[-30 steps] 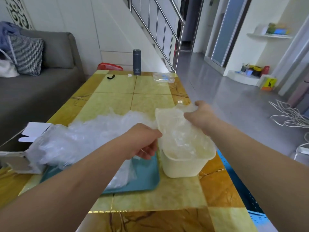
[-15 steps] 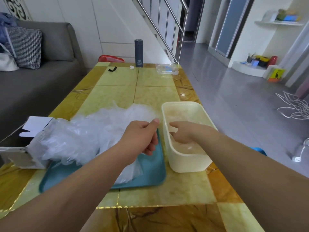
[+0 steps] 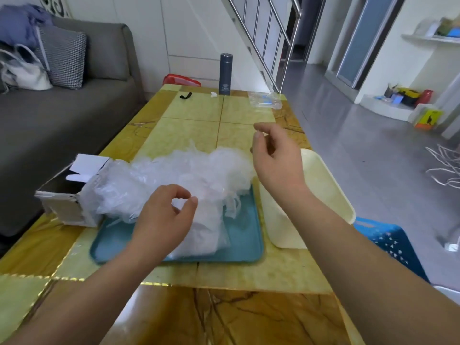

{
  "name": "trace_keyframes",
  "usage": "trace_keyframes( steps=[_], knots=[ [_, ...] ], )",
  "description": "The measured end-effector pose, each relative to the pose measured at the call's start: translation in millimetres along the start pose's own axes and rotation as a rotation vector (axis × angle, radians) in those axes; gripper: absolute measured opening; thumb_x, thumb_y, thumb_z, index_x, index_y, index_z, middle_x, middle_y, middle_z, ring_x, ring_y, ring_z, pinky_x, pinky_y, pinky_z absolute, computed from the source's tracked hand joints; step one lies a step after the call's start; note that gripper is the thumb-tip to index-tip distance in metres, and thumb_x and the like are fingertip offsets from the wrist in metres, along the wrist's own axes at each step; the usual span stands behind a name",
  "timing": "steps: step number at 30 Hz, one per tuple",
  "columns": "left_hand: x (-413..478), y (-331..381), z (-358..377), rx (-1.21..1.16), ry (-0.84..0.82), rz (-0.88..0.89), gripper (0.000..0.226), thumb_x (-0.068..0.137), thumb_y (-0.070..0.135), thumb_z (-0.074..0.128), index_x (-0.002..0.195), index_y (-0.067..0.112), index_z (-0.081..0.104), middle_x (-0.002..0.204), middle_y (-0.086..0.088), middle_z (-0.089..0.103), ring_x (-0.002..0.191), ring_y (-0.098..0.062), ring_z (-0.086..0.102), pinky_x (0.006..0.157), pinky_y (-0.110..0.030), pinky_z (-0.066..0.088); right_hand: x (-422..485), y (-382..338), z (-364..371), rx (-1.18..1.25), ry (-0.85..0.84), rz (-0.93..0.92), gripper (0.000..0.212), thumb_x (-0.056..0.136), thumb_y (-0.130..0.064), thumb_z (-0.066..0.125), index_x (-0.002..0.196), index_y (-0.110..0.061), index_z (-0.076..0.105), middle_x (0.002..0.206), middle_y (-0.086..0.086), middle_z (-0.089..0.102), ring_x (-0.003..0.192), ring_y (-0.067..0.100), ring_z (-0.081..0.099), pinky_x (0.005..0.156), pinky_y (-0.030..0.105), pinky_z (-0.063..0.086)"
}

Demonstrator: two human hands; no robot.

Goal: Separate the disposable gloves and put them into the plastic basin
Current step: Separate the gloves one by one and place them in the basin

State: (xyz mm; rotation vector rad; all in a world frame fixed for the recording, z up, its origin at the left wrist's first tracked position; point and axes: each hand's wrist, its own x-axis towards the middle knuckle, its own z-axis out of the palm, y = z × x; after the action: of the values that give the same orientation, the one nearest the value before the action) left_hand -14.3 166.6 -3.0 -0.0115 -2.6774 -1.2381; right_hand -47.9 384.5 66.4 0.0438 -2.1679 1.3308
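1. two bare hands hang over the yellow-green marble-look table w/ nothing visible in either. 1 s ago the right hand held a glove over the cream rectangular plastic basin. half a sec ago it was down inside the basin. now it's out and swung back left toward the heap.
2. for the task: one more glove looks delivered, and the cycle resets to picking the next. the basin's inside is mostly hidden by the right forearm and the film is see-through, so its contents can't be read.
3. task's thing: the crumpled heap of thin clear plastic disposable gloves sits on the teal flat plastic tray, just left of the basin. it spills from the torn white cardboard box at the tray's left end. a flatter stack lies at the tray's near side. the heap is big, so prob. far from done.
4. left hand: low over the heap's near edge, back of hand up. it was closed tighter before, now it's loosened into a c w/ thumb and forefinger apart. can't tell if the tips touch the film.
5. right hand: higher, over the heap's right end beside the basin, wrist bent, fingers loosely curled. thumb and forefinger are near each other w/ nothing seen between them.
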Motion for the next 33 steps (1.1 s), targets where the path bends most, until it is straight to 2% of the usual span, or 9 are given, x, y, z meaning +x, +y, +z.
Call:
trace_keyframes(
  steps=[4,8,14,17,20,22,26,29,33],
  knots=[
    [-14.9,-40.8,2.5,0.111,-0.077,0.036,0.038,0.091,0.045,0.073,0.125,0.034,0.062,0.123,0.017,0.052,0.086,-0.006,0.061,0.081,-0.033,0.053,-56.8,-4.7,41.3,0.186,-0.288,0.237,0.015,0.102,-0.025,0.058,0.113,-0.033,0.065,0.089,0.011,0.072,0.074,0.024,0.070,0.059,0.034,0.056],
    [-9.2,-57.7,0.3,0.293,-0.213,0.063,0.053,0.091,0.051,0.070,0.140,0.038,0.052,0.118,0.013,0.056,0.103,-0.015,0.061,0.088,-0.039,0.054,-104.2,40.2,66.9,0.080,-0.439,0.327,0.027,0.100,-0.027,0.064,0.126,-0.029,0.063,0.097,-0.005,0.070,0.090,0.005,0.068,0.080,0.024,0.057],
    [7.9,-56.0,-8.9,0.273,-0.108,0.095,0.014,0.098,0.044,0.064,0.110,0.037,0.062,0.084,0.014,0.065,0.084,-0.014,0.063,0.072,-0.035,0.053,-109.8,64.2,60.7,-0.177,-0.511,0.158,0.054,0.092,-0.016,0.067,0.143,-0.030,0.055,0.136,-0.018,0.055,0.122,-0.004,0.052,0.103,0.016,0.043],
    [6.8,-58.1,-10.7,0.245,-0.035,0.162,0.013,0.100,0.040,0.060,0.093,0.030,0.066,0.082,0.010,0.066,0.078,-0.017,0.062,0.068,-0.039,0.055,-111.4,65.0,59.4,-0.246,-0.612,0.147,0.066,0.089,-0.016,0.068,0.150,-0.029,0.046,0.142,-0.019,0.043,0.130,-0.005,0.040,0.101,-0.004,0.025],
    [10.4,-61.6,-12.6,0.186,0.107,0.287,0.020,0.102,0.036,0.057,0.094,0.022,0.068,0.094,0.008,0.063,0.084,-0.021,0.060,0.072,-0.041,0.054,-112.4,64.6,59.6,-0.174,-0.508,0.162,0.069,0.091,-0.008,0.065,0.151,-0.033,0.043,0.147,-0.018,0.043,0.135,-0.001,0.043,0.114,0.016,0.037],
    [10.4,-55.5,-19.3,0.081,0.171,0.323,0.024,0.101,0.036,0.052,0.092,0.019,0.066,0.098,0.009,0.061,0.090,-0.020,0.060,0.076,-0.038,0.052,-111.9,60.3,57.8,-0.103,-0.443,0.200,0.067,0.094,-0.011,0.064,0.148,-0.044,0.041,0.145,-0.020,0.046,0.127,-0.006,0.048,0.110,0.030,0.048],
    [-0.2,-32.0,-36.3,-0.320,0.165,0.259,0.026,0.097,0.032,0.059,0.077,0.015,0.063,0.098,0.013,0.066,0.094,-0.011,0.062,0.077,-0.023,0.046,-112.8,36.9,44.6,-0.036,-0.394,0.196,0.069,0.087,-0.036,0.079,0.141,-0.054,0.039,0.140,-0.022,0.051,0.125,-0.007,0.053,0.098,0.011,0.047],
    [-12.5,-16.2,-43.3,-0.758,0.012,0.056,0.044,0.089,0.029,0.066,0.071,-0.007,0.047,0.075,-0.018,0.046,0.069,-0.024,0.044,0.064,-0.031,0.036,-112.5,9.1,29.4,-0.033,-0.394,0.111,0.084,0.071,-0.061,0.078,0.142,-0.062,0.034,0.149,-0.028,0.044,0.136,-0.009,0.042,0.108,0.015,0.039],
    [-21.3,-6.1,-47.7,-1.099,-0.213,-0.256,0.043,0.077,0.025,0.072,0.081,-0.012,0.051,0.081,-0.018,0.047,0.075,-0.031,0.046,0.072,-0.039,0.039,-108.1,-13.2,13.0,-0.196,-0.266,-0.028,0.096,0.072,-0.063,0.079,0.155,-0.040,0.036,0.157,-0.020,0.040,0.146,-0.002,0.033,0.116,0.021,0.030]
  ],
)
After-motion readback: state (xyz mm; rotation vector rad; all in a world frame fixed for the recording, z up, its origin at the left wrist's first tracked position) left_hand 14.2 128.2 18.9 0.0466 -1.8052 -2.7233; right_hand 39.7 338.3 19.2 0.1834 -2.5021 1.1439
